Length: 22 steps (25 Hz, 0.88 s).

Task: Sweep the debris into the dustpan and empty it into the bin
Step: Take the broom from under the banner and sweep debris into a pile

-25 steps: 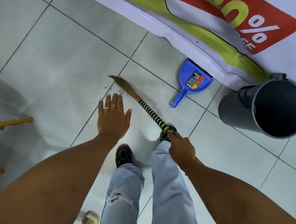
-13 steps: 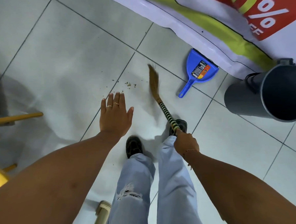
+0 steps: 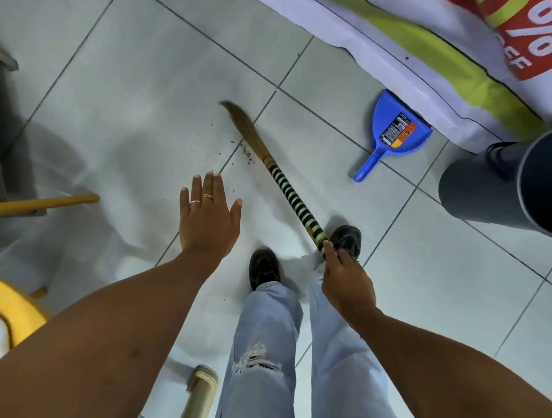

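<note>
Debris (image 3: 247, 152), a small scatter of dark and yellowish crumbs, lies on the pale floor tiles (image 3: 140, 83) right beside the lower bristles of the broom (image 3: 272, 167), close to a grout line. A few more specks sit a little farther out toward the left. The broom slants across the floor, its brown bristle tip pointing up and left, its black-and-cream striped handle running down to the right hand (image 3: 347, 284). That hand is clenched around the end of the handle, just above the right shoe (image 3: 346, 239). The left hand (image 3: 208, 216) hovers over the floor with its palm down and its fingers stretched out flat and loose, grasping nothing; two rings show on it. The blue dustpan (image 3: 397, 129) lies flat on the tiles well to the right of the crumbs, its handle pointing down and left, its wide edge tucked against the hem of a printed banner (image 3: 420, 53). The grey bin (image 3: 506, 185) stands just right of the dustpan, its dark mouth facing the camera. A yellow chair (image 3: 4, 306) shows at the lower left.
</note>
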Motion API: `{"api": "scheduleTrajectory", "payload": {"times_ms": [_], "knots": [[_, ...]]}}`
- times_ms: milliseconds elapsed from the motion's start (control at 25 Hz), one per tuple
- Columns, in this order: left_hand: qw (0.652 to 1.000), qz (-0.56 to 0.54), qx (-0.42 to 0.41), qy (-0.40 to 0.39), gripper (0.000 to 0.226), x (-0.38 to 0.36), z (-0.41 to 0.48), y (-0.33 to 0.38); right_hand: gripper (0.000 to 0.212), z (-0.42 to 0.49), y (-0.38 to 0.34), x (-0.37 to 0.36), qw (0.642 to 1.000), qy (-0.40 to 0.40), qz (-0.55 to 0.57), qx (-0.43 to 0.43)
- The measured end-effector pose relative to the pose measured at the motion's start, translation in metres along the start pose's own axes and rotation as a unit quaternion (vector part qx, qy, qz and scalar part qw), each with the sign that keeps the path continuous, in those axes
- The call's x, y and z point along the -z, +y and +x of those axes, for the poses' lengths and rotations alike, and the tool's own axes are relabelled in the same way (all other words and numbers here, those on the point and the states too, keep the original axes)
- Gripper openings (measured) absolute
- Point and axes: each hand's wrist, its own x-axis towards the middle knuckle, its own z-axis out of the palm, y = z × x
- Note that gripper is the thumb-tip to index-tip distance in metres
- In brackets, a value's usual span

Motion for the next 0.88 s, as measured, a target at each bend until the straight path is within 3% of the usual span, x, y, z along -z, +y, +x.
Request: {"api": "scheduleTrajectory", "payload": {"times_ms": [120, 320, 560, 880], "knots": [[1.0, -0.013, 0.009, 0.001, 0.062, -0.005, -0.001, -0.004, 0.056, -0.001, 0.002, -0.007, 0.994, -0.018, -0.056, 0.097], [1.0, -0.014, 0.015, -0.017, 0.062, -0.013, -0.009, -0.009, 0.048, 0.011, -0.039, -0.011, 0.953, -0.19, -0.141, 0.188], [1.0, 0.009, 0.016, -0.014, 0.06, -0.022, -0.015, -0.016, 0.043, 0.035, -0.087, -0.026, 0.964, -0.234, -0.082, 0.091], [1.0, 0.016, 0.021, -0.002, 0.061, -0.011, 0.005, -0.014, 0.038, 0.043, -0.07, -0.013, 0.98, -0.186, 0.066, -0.037]]}}
